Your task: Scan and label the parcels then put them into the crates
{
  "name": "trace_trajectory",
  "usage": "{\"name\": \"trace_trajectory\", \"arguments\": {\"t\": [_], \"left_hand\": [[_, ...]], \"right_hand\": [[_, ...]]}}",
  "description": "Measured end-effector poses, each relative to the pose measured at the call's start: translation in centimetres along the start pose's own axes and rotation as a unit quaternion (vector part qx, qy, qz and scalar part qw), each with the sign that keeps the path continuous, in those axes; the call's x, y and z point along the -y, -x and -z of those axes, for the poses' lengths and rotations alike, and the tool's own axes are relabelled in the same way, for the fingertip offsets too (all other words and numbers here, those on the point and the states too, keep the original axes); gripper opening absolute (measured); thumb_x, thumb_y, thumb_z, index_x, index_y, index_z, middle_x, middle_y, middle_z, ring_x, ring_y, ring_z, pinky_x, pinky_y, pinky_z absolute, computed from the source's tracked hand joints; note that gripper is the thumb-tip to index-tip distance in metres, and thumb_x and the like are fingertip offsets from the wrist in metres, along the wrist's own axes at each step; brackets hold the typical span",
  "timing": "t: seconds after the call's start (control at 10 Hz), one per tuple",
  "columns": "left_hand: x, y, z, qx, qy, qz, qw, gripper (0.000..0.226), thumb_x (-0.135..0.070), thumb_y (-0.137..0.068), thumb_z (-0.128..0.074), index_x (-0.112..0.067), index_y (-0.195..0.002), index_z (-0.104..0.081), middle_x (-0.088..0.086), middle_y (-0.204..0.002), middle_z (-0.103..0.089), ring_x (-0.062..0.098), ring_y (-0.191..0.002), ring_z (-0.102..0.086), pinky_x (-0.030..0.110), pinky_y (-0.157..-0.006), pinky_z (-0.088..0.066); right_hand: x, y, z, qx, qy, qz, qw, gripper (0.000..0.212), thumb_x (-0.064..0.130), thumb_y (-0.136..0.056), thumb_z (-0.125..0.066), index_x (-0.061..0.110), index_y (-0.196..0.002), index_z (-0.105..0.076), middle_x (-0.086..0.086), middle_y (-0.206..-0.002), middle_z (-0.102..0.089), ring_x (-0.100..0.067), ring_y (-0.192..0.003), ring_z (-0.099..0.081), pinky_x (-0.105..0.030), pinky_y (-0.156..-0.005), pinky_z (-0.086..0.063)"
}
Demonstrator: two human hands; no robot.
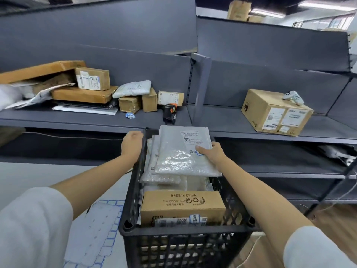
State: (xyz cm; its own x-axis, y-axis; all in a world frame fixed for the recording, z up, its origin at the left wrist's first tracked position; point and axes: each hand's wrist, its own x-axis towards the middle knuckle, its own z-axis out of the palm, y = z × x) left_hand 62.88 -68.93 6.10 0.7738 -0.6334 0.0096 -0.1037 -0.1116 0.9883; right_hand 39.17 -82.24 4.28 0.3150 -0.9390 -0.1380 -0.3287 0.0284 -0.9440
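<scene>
A black plastic crate [133,194] stands in front of me, holding several white bag parcels and a brown box [182,205] marked MADE IN CHINA. My right hand [211,154] grips the right edge of a flat white bag parcel [179,151], thumb on its label side, holding it tilted over the crate's far end. My left hand [132,141] grips the crate's far left rim. The black and orange barcode scanner [170,111] lies on the grey shelf [154,120] just behind the crate.
Several brown boxes [92,79] and white bags [133,88] are piled on the shelf at left. A large carton [276,113] with a white controller [293,97] on top sits at right. A sheet of blue-edged stickers [100,231] lies left of the crate.
</scene>
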Motion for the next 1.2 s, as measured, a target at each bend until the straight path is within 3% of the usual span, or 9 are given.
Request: {"name": "trace_trajectory", "arguments": {"t": [0.1, 0.3, 0.5, 0.6, 0.7, 0.8, 0.9, 1.0, 1.2], "left_hand": [[1.0, -0.7, 1.6, -0.045, -0.022, 0.010, 0.999, 0.018, -0.021, -0.095, -0.042, -0.016, -0.103, -0.057, 0.001, -0.098, -0.055, 0.017, -0.081, -0.047, 0.024, -0.060, -0.037], [3.0, -1.5, 3.3, -0.078, -0.061, 0.031, 0.995, 0.024, -0.018, -0.094, -0.042, -0.007, -0.110, -0.057, 0.013, -0.106, -0.061, 0.024, -0.088, -0.049, 0.038, -0.081, -0.045], [4.3, -1.6, 3.5, -0.063, -0.091, 0.047, 0.993, 0.026, -0.018, -0.095, -0.042, -0.004, -0.113, -0.055, 0.014, -0.113, -0.060, 0.024, -0.091, -0.048, 0.036, -0.082, -0.042], [4.5, -1.5, 3.5, -0.050, -0.101, 0.056, 0.992, 0.026, -0.019, -0.095, -0.043, -0.004, -0.113, -0.054, 0.014, -0.114, -0.059, 0.025, -0.093, -0.048, 0.036, -0.083, -0.041], [4.4, -1.4, 3.7, -0.043, -0.111, 0.058, 0.991, 0.027, -0.019, -0.095, -0.043, -0.003, -0.114, -0.053, 0.015, -0.114, -0.059, 0.029, -0.099, -0.052, 0.035, -0.082, -0.040], [4.4, -1.1, 4.0, -0.035, -0.123, 0.055, 0.990, 0.027, -0.019, -0.095, -0.043, -0.002, -0.114, -0.053, 0.015, -0.114, -0.059, 0.028, -0.100, -0.051, 0.035, -0.082, -0.039], [4.5, -0.9, 4.2, -0.024, -0.135, 0.044, 0.990, 0.022, -0.018, -0.095, -0.043, -0.004, -0.110, -0.053, 0.012, -0.108, -0.058, 0.026, -0.098, -0.050, 0.034, -0.081, -0.038], [4.1, -0.9, 4.3, -0.010, -0.149, 0.027, 0.988, 0.020, -0.019, -0.095, -0.044, -0.006, -0.107, -0.053, 0.012, -0.105, -0.059, 0.024, -0.090, -0.051, 0.033, -0.076, -0.040], [3.2, -2.0, 3.7, 0.037, -0.223, -0.007, 0.974, 0.036, -0.029, -0.094, -0.046, -0.009, -0.125, -0.049, 0.012, -0.117, -0.058, 0.031, -0.106, -0.055, 0.044, -0.096, -0.045]], "right_hand": [[-3.3, -3.1, -0.3, 0.030, 0.039, -0.011, 0.999, 0.086, 0.044, -0.062, -0.084, 0.005, -0.128, -0.044, -0.005, -0.113, -0.064, -0.021, -0.100, -0.065, -0.041, -0.090, -0.054], [-1.5, -1.5, -1.3, 0.061, 0.135, -0.088, 0.985, 0.104, 0.036, -0.073, -0.081, 0.002, -0.143, -0.012, -0.009, -0.137, -0.042, -0.028, -0.124, -0.048, -0.043, -0.105, -0.042], [-0.7, -1.9, -1.2, 0.087, 0.229, -0.155, 0.957, 0.123, 0.042, -0.058, -0.088, 0.013, -0.145, -0.005, -0.012, -0.142, -0.039, -0.035, -0.125, -0.047, -0.056, -0.097, -0.046], [0.1, -0.7, -1.5, 0.097, 0.231, -0.183, 0.951, 0.096, 0.034, -0.065, -0.086, 0.012, -0.135, -0.025, -0.013, -0.134, -0.049, -0.034, -0.117, -0.055, -0.056, -0.092, -0.050], [0.3, -0.2, -1.2, 0.112, 0.234, -0.188, 0.947, 0.046, 0.029, -0.073, -0.081, 0.012, -0.097, -0.046, -0.008, -0.108, -0.061, -0.030, -0.111, -0.060, -0.051, -0.094, -0.050], [0.1, -0.2, -0.6, 0.123, 0.227, -0.186, 0.948, 0.062, 0.038, -0.065, -0.085, 0.014, -0.111, -0.052, -0.007, -0.123, -0.059, -0.028, -0.113, -0.058, -0.048, -0.095, -0.050], [0.3, 0.1, 0.1, 0.126, 0.187, -0.200, 0.953, 0.055, 0.040, -0.076, -0.077, 0.015, -0.119, -0.053, -0.009, -0.138, -0.051, -0.031, -0.126, -0.047, -0.048, -0.103, -0.042], [1.0, 0.4, 0.1, 0.083, 0.234, -0.169, 0.954, 0.080, 0.047, -0.085, -0.065, 0.008, -0.145, -0.030, -0.012, -0.151, -0.034, -0.034, -0.136, -0.037, -0.050, -0.109, -0.035], [2.1, -0.2, -1.0, 0.036, 0.355, -0.047, 0.933, 0.087, 0.054, -0.090, -0.051, 0.010, -0.152, -0.009, -0.014, -0.157, -0.018, -0.036, -0.142, -0.023, -0.051, -0.115, -0.026]]}}
